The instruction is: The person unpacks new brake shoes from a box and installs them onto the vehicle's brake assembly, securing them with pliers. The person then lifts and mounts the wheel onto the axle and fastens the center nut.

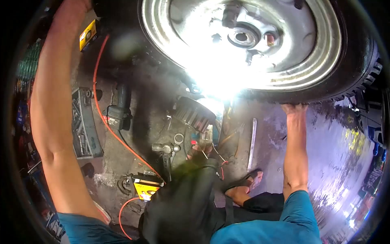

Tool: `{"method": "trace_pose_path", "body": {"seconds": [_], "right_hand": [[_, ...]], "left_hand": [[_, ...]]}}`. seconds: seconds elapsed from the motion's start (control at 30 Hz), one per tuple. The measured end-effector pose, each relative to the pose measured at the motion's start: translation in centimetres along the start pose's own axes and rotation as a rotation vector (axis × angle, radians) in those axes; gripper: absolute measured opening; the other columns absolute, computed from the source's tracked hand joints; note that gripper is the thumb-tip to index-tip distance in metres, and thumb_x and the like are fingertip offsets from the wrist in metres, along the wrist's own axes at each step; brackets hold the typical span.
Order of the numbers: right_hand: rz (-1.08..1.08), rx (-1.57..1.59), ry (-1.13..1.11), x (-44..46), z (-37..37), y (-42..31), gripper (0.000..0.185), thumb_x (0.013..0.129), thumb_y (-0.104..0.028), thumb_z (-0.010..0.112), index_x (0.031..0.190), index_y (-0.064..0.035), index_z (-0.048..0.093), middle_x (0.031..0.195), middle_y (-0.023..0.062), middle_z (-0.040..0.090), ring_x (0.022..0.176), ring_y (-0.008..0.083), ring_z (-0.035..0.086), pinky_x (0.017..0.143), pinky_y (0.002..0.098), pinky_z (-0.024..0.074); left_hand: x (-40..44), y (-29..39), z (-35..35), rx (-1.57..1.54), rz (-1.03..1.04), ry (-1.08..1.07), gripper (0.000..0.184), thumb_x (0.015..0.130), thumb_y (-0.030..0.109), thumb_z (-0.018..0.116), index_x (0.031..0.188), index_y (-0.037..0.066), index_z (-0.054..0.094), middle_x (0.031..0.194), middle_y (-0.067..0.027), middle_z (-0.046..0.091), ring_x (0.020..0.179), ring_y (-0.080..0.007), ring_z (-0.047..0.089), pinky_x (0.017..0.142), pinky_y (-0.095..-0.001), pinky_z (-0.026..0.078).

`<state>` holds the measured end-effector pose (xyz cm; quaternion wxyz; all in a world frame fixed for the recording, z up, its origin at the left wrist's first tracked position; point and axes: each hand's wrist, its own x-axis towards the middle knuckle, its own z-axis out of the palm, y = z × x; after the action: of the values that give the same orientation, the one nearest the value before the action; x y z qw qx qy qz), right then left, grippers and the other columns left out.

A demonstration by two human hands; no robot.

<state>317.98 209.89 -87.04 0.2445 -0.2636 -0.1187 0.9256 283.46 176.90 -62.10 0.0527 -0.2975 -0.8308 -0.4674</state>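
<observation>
A wheel with a black tyre (162, 61) and a silver steel rim (325, 49) fills the upper part of the head view, its outer face toward me. Glare from a bright light washes out the rim's lower left. My right hand (295, 107) presses up against the underside of the tyre, fingers curled out of sight behind the tread. On the left, my other arm stretches up past the tyre's left side to the top edge, where the picture cuts off my left hand.
On the floor lie a ball-peen hammer (165, 152), a cordless power tool (120, 110), a metal bar (252, 144) and a ribbed round part (194, 114). A tool tray (87, 126) stands left. An orange hose (96, 77) runs past yellow boxes (147, 189). My sandalled foot (245, 185) is below.
</observation>
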Motion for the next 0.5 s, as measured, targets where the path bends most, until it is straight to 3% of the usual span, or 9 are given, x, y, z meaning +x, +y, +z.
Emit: {"method": "trace_pose_path", "body": {"seconds": [0.07, 0.1, 0.2, 0.23, 0.33, 0.37, 0.5], "right_hand": [[-0.091, -0.059, 0.059, -0.7, 1.0, 0.6, 0.053, 0.097, -0.041, 0.040, 0.130, -0.0016, 0.050, 0.142, 0.0152, 0.042, 0.127, 0.0318, 0.043, 0.103, 0.0509, 0.0385], [-0.165, -0.045, 0.240, -1.5, 2.5, 1.1, 0.053, 0.097, -0.042, 0.039, 0.132, -0.0026, 0.049, 0.143, 0.0135, 0.043, 0.128, 0.0307, 0.042, 0.106, 0.0502, 0.0360], [0.116, 0.071, -0.466, 0.3, -0.4, -0.4, 0.053, 0.098, -0.041, 0.037, 0.135, -0.0036, 0.045, 0.145, 0.0128, 0.040, 0.130, 0.0290, 0.039, 0.109, 0.0479, 0.0318], [-0.105, 0.019, 0.130, -0.2, 1.0, -0.3, 0.055, 0.099, -0.043, 0.034, 0.137, -0.0037, 0.041, 0.147, 0.0125, 0.037, 0.132, 0.0276, 0.037, 0.111, 0.0449, 0.0295], [-0.090, -0.031, 0.071, 0.0, 0.3, -0.1, 0.055, 0.099, -0.041, 0.035, 0.138, -0.0032, 0.040, 0.147, 0.0138, 0.037, 0.132, 0.0265, 0.037, 0.109, 0.0417, 0.0324], [-0.134, 0.068, 0.203, -1.1, 3.0, 1.0, 0.052, 0.099, -0.039, 0.037, 0.135, -0.0026, 0.043, 0.142, 0.0149, 0.043, 0.128, 0.0262, 0.042, 0.107, 0.0400, 0.0346], [-0.178, 0.093, 0.146, -0.2, 1.5, 0.5, 0.048, 0.096, -0.036, 0.045, 0.130, -0.0017, 0.048, 0.135, 0.0148, 0.050, 0.121, 0.0241, 0.047, 0.104, 0.0385, 0.0380]], "left_hand": [[-0.2, 0.3, 0.1, 0.056, 0.022, -0.004, 0.044, 0.094, 0.035, 0.047, 0.127, 0.007, 0.057, 0.131, -0.0081, 0.056, 0.119, -0.0227, 0.051, 0.100, -0.0335, 0.039], [-0.2, 0.5, 0.1, 0.087, 0.040, -0.011, 0.044, 0.095, 0.035, 0.047, 0.128, 0.007, 0.056, 0.132, -0.0081, 0.055, 0.120, -0.0228, 0.050, 0.101, -0.0335, 0.039], [-0.6, 1.6, -0.2, 0.228, 0.123, -0.008, 0.044, 0.095, 0.035, 0.047, 0.128, 0.007, 0.056, 0.132, -0.0083, 0.055, 0.121, -0.0232, 0.050, 0.102, -0.0335, 0.038], [-0.9, 1.6, -0.3, 0.279, 0.145, -0.010, 0.045, 0.095, 0.035, 0.046, 0.128, 0.007, 0.056, 0.133, -0.0084, 0.055, 0.121, -0.0233, 0.050, 0.102, -0.0336, 0.038], [-1.4, 2.3, -0.3, 0.526, 0.231, -0.013, 0.045, 0.095, 0.035, 0.046, 0.129, 0.007, 0.056, 0.134, -0.0086, 0.054, 0.122, -0.0236, 0.049, 0.103, -0.0336, 0.037], [-1.7, 2.9, 0.1, 0.646, 0.281, -0.015, 0.045, 0.095, 0.035, 0.045, 0.129, 0.007, 0.056, 0.134, -0.0086, 0.054, 0.122, -0.0237, 0.049, 0.103, -0.0336, 0.037], [-3.1, 4.2, 0.3, 1.127, 0.447, 0.013, 0.045, 0.096, 0.036, 0.044, 0.130, 0.007, 0.055, 0.135, -0.0089, 0.054, 0.124, -0.0241, 0.048, 0.104, -0.0337, 0.036]]}}
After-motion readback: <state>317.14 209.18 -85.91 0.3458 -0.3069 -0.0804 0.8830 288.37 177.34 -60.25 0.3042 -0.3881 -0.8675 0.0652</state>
